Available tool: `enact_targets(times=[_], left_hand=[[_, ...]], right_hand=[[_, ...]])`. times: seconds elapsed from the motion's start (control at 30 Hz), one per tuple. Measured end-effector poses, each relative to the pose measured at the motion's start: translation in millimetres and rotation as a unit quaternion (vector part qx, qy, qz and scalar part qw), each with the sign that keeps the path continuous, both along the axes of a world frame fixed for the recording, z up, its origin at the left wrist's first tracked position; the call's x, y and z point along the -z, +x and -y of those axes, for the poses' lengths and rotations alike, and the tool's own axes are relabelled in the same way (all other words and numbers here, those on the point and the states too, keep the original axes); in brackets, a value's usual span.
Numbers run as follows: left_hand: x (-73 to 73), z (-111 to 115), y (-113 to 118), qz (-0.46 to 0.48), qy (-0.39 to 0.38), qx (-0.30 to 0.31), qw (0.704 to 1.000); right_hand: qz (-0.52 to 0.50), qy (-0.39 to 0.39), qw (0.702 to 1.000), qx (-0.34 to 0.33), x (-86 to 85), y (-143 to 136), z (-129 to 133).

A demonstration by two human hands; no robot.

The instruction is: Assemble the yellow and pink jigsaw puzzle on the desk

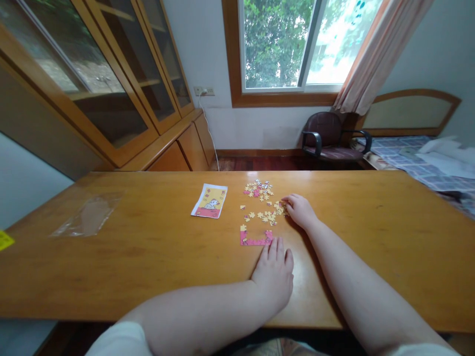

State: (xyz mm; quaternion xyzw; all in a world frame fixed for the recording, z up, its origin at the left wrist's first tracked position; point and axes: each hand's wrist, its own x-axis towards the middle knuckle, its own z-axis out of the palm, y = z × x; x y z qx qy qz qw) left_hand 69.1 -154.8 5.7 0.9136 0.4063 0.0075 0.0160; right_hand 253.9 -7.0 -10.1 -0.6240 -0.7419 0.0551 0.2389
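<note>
A partly joined puzzle border (256,242), pink with a yellow corner at its upper left, lies on the wooden table. My left hand (273,274) rests flat with fingers spread, its fingertips at the border's lower right corner. Loose yellow pieces (266,216) are scattered just above the border. At the right end of these pieces is my right hand (300,210), its fingers curled down over them; whether it pinches one is hidden. Farther back lies a pile of yellow, pink and white pieces (258,190). A picture card (211,201) with a white animal lies left of the pieces.
The wooden table (159,267) spans the view. A clear plastic bag (92,215) lies on its left part, and a yellow label (5,240) is at the far left edge. Beyond the table are a glass-door cabinet, a chair (328,136) and a bed.
</note>
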Motion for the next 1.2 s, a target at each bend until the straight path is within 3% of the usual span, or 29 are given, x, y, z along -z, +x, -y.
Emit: enact_targets(times=[0.2,0.5,0.67,0.97,1.2], left_hand=[[-2.3,-2.2,-1.7,0.000,-0.016,-0.006,1.000],[-5.0,-3.6,-1.3,0.000,-0.033,-0.034,0.999],[-3.9,-1.8,-0.5,-0.005,-0.029,-0.032,0.999],[-7.0,-0.3,0.5,-0.021,-0.021,-0.065,0.997],[-4.4,-0.3,0.8,-0.022,-0.024,-0.061,0.998]], right_hand=[[-0.007,0.004,1.000,-0.004,-3.3,-3.4,1.7],[0.016,-0.007,0.995,-0.099,-7.8,-16.7,10.8],[0.026,-0.019,0.992,-0.119,-15.2,-18.9,14.6],[0.093,-0.059,0.965,-0.239,-19.1,-68.9,42.0],[0.044,-0.075,0.971,-0.222,-18.8,-52.4,31.9]])
